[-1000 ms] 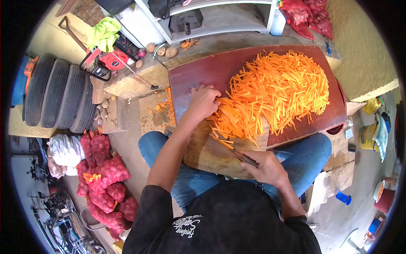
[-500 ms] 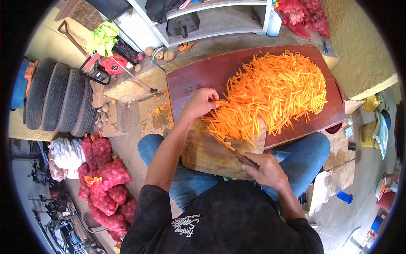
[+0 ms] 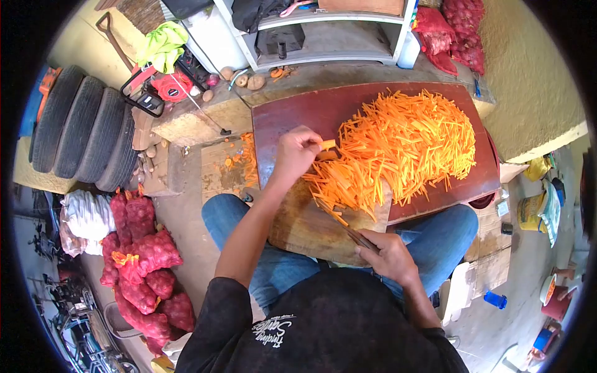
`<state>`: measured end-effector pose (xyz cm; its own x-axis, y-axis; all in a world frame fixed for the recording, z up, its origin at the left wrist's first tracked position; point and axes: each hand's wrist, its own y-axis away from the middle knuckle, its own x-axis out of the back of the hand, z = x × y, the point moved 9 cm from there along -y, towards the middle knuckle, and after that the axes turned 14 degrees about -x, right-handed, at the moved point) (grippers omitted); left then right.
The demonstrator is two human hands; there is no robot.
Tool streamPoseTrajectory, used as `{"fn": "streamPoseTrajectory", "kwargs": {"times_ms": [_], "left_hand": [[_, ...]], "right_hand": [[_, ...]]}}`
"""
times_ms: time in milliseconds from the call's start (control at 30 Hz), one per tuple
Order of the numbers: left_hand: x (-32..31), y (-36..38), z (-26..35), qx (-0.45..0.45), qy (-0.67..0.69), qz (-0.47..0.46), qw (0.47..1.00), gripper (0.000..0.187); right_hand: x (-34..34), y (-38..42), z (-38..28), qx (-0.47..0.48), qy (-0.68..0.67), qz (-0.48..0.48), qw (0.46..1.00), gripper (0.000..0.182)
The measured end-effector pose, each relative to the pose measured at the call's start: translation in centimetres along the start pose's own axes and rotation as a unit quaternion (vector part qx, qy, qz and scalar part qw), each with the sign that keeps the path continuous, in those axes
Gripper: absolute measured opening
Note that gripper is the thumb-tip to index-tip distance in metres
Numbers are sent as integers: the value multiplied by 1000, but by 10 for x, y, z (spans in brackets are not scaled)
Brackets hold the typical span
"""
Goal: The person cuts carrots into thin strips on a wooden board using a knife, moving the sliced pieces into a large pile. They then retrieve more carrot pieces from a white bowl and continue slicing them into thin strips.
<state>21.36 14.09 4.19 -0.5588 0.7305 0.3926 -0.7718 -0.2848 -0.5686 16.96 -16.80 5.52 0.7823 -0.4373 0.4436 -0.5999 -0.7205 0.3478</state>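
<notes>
Beyond both hands lies a large heap of carrot sticks [image 3: 413, 140], already cut.
The left hand [image 3: 297, 152] pinches a thicker carrot piece [image 3: 328, 144], seemingly uncut, at the heap's near left edge; the right hand [image 3: 392, 253] is closed on the knife [image 3: 359, 235], its blade above the wooden board [image 3: 305, 227] between the hands. How much other carrot remains uncut, I cannot tell well. Behind the hands, the black shirt [image 3: 329, 317] reads "Finding Santos".
</notes>
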Motion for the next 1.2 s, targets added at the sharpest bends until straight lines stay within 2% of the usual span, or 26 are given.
{"fn": "streamPoseTrajectory", "kwargs": {"times_ms": [67,167,200,300,467,600,700,800,933,1033,1067,1200], "left_hand": [[-2,7,20,-77,-51,-15,996,12],[5,25,24,-117,-133,-23,984,13],[9,35,21,-52,-92,21,994,15],[6,55,1,58,21,30,998,19],[2,65,4,39,-14,7,999,23],[3,65,3,54,-5,22,998,19],[19,55,50,-64,-146,18,987,21],[31,63,98,-139,-269,-6,953,26],[22,111,113,-124,-325,-48,936,27],[0,141,134,-125,-280,-90,948,29],[-7,152,132,-91,-239,-106,961,30],[-10,166,124,-57,-158,-102,980,37]], "right_hand": [[-2,1,-1,6,-4,5,1000,26],[-2,5,-8,34,16,11,999,38],[-4,5,-7,25,16,3,1000,37],[-10,5,-3,8,19,-13,1000,35],[-12,0,-6,37,20,18,999,34],[-5,2,-3,-6,21,38,999,28],[0,7,-2,-4,17,63,998,28],[2,10,-6,-10,12,54,998,29],[-3,13,-1,-25,-23,27,999,31],[-12,9,14,-45,-62,9,997,33],[-14,7,17,-49,-76,6,996,33],[-15,1,18,-53,-74,11,996,33]]}}
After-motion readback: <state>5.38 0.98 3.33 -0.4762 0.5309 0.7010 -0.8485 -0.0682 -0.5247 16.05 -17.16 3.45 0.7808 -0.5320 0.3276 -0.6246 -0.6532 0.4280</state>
